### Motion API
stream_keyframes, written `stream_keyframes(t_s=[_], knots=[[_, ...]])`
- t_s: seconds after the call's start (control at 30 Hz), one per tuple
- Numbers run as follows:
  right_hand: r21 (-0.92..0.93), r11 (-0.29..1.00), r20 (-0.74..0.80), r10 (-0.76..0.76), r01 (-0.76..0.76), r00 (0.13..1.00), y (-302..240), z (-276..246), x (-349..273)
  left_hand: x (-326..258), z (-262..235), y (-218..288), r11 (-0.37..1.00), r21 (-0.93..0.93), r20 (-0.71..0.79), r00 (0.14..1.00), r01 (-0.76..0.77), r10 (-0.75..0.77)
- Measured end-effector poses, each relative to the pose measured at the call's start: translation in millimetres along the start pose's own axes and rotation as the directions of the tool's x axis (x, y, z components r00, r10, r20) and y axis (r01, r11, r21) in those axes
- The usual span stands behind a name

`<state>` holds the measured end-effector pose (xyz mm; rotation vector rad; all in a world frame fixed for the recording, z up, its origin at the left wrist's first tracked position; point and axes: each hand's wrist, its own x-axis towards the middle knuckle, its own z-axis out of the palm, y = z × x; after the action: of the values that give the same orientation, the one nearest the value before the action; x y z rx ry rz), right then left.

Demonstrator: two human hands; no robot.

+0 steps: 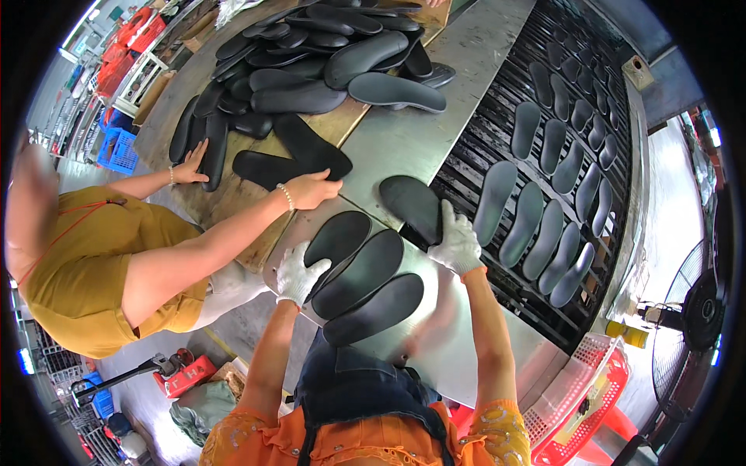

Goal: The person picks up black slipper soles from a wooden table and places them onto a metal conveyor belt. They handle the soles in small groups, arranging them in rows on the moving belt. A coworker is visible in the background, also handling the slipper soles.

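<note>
My left hand (296, 275), in a white knit glove, grips the edge of a black insole (339, 238), thumb on its top face. Two more black insoles, a middle one (360, 274) and a nearer one (375, 309), lie beside it on the metal tabletop (435, 330), partly overlapping. My right hand (455, 242), gloved too, holds another black insole (410, 203) by its right end, near the edge of the slatted black conveyor (497, 144). The undersides of the held insoles are hidden.
A co-worker's hands (311, 189) handle black insoles (299, 155) at the left. A large insole pile (318, 62) covers the far wooden table. Rows of insoles (521, 225) lie on the conveyor. A red plastic basket (579, 419) and a black fan (702, 299) stand at the right.
</note>
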<state>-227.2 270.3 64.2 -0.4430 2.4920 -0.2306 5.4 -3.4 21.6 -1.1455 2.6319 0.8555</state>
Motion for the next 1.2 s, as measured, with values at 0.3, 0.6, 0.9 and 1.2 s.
stream_keyframes(t_s=[0.3,0.6,0.9,1.2], knots=[[0.973,-0.172,0.062,-0.450,-0.155,0.891,69,111,-127,-23,15,8,0.998,-0.033,0.024,0.998,-0.054,0.055],[0.962,-0.119,0.270,0.307,-0.244,0.913,10,174,-198,-40,44,7,0.986,-0.093,-0.017,0.990,-0.139,0.138],[0.915,-0.083,0.384,0.476,-0.394,0.791,-8,152,-195,44,25,14,0.905,0.245,-0.219,0.889,-0.348,0.401],[0.916,-0.143,0.395,0.500,-0.376,0.771,-5,150,-186,170,-38,77,0.825,0.520,0.071,0.973,-0.223,0.218]])
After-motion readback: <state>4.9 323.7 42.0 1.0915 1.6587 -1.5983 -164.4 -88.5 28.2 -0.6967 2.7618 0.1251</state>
